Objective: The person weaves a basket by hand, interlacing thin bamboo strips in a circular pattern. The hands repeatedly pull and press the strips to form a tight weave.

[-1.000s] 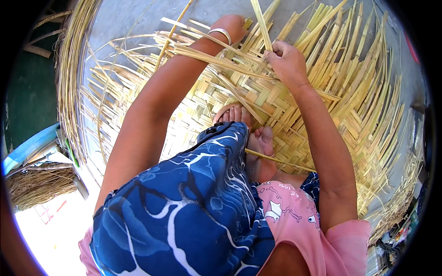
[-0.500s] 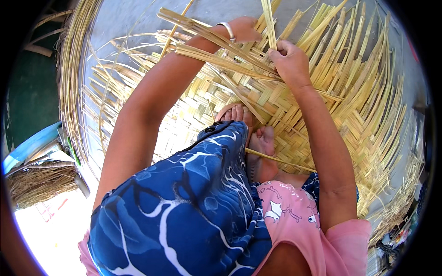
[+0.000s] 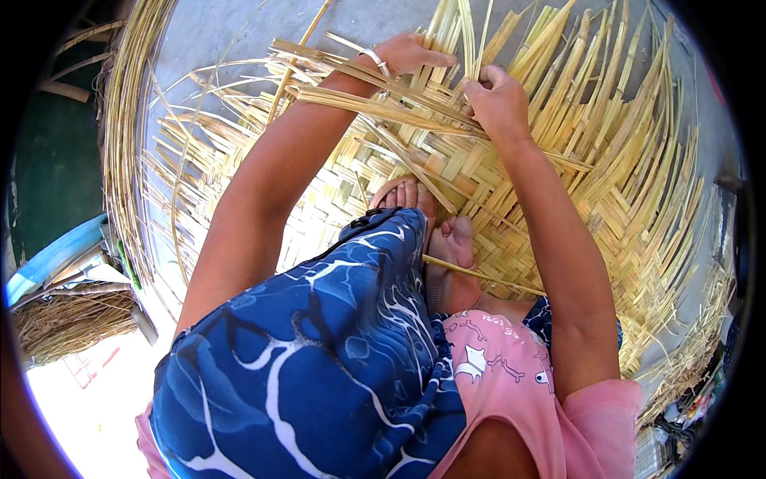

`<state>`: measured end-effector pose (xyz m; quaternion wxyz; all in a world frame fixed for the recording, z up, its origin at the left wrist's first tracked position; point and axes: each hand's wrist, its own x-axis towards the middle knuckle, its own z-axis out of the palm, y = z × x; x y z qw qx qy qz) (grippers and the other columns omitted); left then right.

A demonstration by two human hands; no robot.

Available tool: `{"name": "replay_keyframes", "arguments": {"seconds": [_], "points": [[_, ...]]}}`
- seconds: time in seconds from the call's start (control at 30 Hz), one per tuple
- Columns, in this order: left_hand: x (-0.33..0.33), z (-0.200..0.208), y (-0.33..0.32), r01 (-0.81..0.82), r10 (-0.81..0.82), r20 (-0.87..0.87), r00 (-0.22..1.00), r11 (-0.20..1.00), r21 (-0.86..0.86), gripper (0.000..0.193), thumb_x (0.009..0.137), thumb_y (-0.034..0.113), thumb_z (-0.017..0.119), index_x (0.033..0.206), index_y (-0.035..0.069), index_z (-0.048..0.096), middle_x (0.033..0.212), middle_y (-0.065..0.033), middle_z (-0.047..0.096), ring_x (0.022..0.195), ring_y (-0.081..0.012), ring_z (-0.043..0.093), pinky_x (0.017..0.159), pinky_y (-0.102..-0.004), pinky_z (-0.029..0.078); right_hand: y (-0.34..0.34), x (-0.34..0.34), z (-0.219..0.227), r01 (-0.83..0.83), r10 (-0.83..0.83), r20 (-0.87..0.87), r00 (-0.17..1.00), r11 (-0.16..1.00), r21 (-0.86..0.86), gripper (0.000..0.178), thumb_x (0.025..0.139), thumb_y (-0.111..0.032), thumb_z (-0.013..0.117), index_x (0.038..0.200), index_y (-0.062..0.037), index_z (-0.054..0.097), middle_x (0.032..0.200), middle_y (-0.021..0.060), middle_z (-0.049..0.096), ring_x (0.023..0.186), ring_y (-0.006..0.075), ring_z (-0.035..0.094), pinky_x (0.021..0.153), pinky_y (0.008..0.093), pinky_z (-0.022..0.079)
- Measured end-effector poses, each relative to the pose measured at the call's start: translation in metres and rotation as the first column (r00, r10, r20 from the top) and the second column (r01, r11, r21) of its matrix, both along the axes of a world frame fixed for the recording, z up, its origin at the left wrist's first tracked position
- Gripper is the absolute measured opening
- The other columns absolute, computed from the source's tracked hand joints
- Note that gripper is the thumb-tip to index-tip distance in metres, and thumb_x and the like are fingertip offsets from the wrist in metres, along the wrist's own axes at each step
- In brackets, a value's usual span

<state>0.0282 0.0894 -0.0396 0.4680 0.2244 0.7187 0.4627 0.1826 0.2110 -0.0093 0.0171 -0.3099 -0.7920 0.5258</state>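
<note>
A half-woven mat of split bamboo strips [image 3: 519, 211] lies in front of me, its loose ends fanning out at the far and right sides. My left hand [image 3: 405, 56], with a silver bangle [image 3: 375, 61] at the wrist, reaches to the far edge. Its thumb lies across several raised strips [image 3: 441, 28]; its other fingers are partly hidden. Just to the right, my right hand [image 3: 499, 102] pinches a pale upright strip [image 3: 467, 40] between thumb and fingers. Long bamboo strips [image 3: 375, 108] run crosswise over the mat, passing over my left forearm and toward my right hand.
My bare feet [image 3: 407, 194] rest on the mat, with a thin strip [image 3: 495, 278] beside them. A bundle of long thin strips [image 3: 132, 120] curves along the left. Dry fibres [image 3: 76, 319] are heaped at the lower left. Grey floor [image 3: 215, 36] shows beyond the mat.
My left hand has shifted left and slightly nearer, and its thumb now shows across the raised strips. My right hand has moved slightly left, still pinching a strip.
</note>
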Motion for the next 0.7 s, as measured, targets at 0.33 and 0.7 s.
{"name": "replay_keyframes", "arguments": {"seconds": [0.33, 0.7], "points": [[-0.004, -0.020, -0.007, -0.085, 0.066, 0.182, 0.981, 0.991, 0.100, 0.038, 0.076, 0.034, 0.075, 0.100, 0.005, 0.069, 0.090, -0.0033, 0.068, 0.078, -0.0125, 0.060, 0.072, -0.0291, 0.047, -0.008, 0.001, -0.013, 0.034, -0.025, -0.060, 0.998, 0.990, 0.139, 0.024, 0.078, -0.025, 0.057, 0.083, -0.0015, 0.063, 0.075, 0.0155, 0.065, 0.072, 0.0321, 0.063, 0.070, 0.0392, 0.048], [-0.004, -0.009, -0.012, -0.021, -0.016, 0.234, 0.972, 0.988, 0.152, 0.035, 0.080, 0.033, 0.072, 0.103, 0.006, 0.067, 0.090, -0.0005, 0.066, 0.079, -0.0094, 0.059, 0.069, -0.0257, 0.047, -0.003, -0.019, -0.008, -0.353, 0.301, 0.191, 0.934, 0.858, 0.373, 0.021, 0.080, -0.019, 0.054, 0.094, -0.0070, 0.064, 0.090, 0.0171, 0.065, 0.086, 0.0356, 0.062, 0.077, 0.0428, 0.048]]}}
